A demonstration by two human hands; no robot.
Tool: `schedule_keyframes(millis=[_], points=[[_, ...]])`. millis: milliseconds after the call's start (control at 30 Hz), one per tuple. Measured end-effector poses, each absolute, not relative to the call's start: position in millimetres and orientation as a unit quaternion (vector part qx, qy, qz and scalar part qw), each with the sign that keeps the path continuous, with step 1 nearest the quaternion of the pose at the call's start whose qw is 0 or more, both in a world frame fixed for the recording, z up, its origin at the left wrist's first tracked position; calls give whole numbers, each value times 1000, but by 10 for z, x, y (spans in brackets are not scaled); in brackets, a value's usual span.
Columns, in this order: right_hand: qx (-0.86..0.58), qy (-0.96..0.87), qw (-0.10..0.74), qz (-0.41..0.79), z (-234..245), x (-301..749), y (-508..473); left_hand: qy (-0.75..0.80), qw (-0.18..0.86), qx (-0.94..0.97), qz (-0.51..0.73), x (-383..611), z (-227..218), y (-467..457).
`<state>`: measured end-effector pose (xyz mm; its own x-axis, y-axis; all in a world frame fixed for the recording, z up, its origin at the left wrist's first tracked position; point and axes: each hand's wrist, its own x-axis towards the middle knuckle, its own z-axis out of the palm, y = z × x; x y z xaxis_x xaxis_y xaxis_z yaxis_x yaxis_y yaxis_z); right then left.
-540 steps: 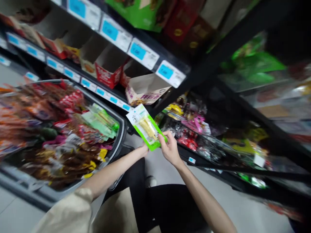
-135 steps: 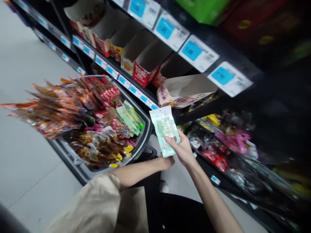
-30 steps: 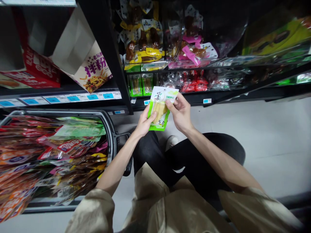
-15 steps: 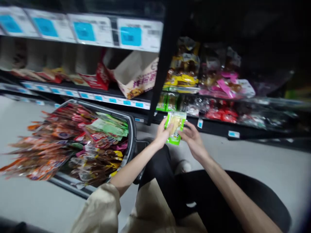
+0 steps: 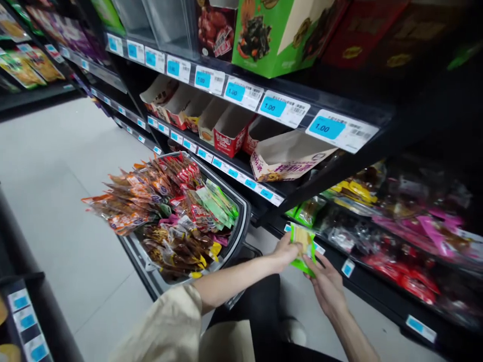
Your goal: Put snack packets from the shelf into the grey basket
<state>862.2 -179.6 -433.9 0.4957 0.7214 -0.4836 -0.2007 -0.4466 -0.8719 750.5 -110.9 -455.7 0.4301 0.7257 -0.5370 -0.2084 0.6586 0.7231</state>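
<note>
Between my hands is a green snack packet (image 5: 303,241) with a clear window showing pale yellow food. My left hand (image 5: 286,251) grips its left side, thumb over the front. My right hand (image 5: 325,275) pinches its lower right edge. Left of my hands stands a grey-rimmed basket (image 5: 246,216) filled with upright snack packets: orange-and-brown packets (image 5: 132,198), light green packets (image 5: 219,203) and brown packets with yellow ends (image 5: 177,249). Just beyond my hands, similar green packets (image 5: 307,211) lie on the low shelf.
A shelf rack with price tags (image 5: 285,108) runs along the far side, holding open cardboard display boxes (image 5: 230,136). Red packets (image 5: 402,276) and pink packets (image 5: 433,234) fill the lower right shelves. Another shelf edge (image 5: 28,317) juts in at lower left. Pale floor tiles (image 5: 94,271) show between.
The view has swung left, so the basket, shelves and hands appear farther right. Both hands still hold the green packet, which is now tilted differently.
</note>
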Motion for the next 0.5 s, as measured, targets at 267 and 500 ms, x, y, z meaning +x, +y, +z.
schedule_keyframes(millis=[267, 500], points=[[-741, -224, 532, 344, -4406, 9010, -1630, 442, 855, 163, 218, 7504, -4411, -1037], [-731, -184, 557, 349, -4431, 9165, -1132, 434, 857, 167, 223, 7468, -4381, -1048]])
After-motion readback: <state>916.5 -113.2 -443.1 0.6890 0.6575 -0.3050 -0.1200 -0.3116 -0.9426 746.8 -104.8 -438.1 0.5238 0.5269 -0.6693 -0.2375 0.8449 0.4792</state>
